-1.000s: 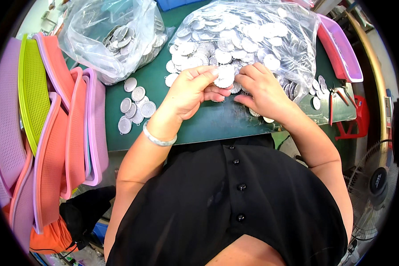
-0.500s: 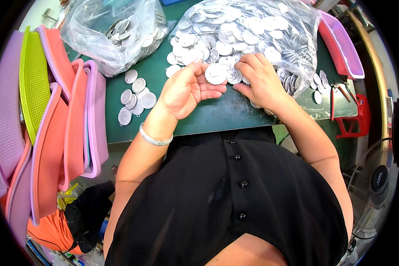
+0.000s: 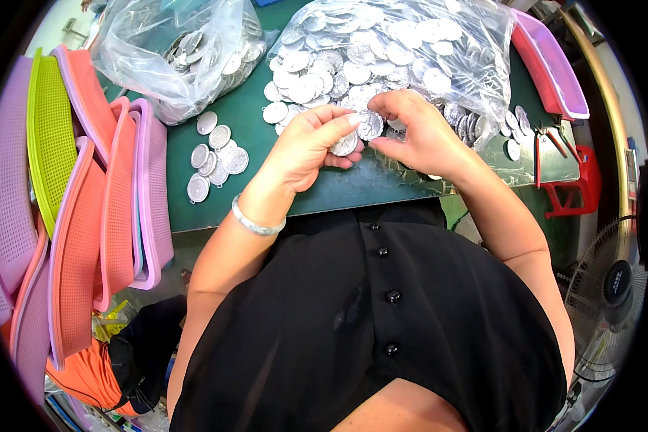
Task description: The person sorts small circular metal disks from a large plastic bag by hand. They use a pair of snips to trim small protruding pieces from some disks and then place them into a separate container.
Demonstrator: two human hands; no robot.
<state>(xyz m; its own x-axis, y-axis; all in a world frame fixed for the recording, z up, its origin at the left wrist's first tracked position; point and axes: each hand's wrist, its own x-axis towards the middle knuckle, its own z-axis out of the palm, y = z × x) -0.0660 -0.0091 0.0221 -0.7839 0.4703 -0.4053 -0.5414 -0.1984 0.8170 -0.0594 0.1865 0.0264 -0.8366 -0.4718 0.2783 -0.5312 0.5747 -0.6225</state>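
Silver disc [image 3: 344, 146] sits just on the near side of the large clear bag [image 3: 482, 66], pinched between thumb and fingers of the left hand [image 3: 306, 150]. Nearer the bag, the right hand [image 3: 421, 135] curves round a second disc [image 3: 370, 126]; whether it grips, I cannot tell. Between bag and person, a strip of green tabletop [image 3: 324, 197] runs to the front edge, which both forearms cross. More green shows left of the bag, around a loose cluster of discs [image 3: 208, 165]. Well right of the bag and nearer the person, a fan [image 3: 617, 282] has pale lettering on its dark hub, too small to read. The pinched disc is round, tilted and shiny; the second has a patterned face.
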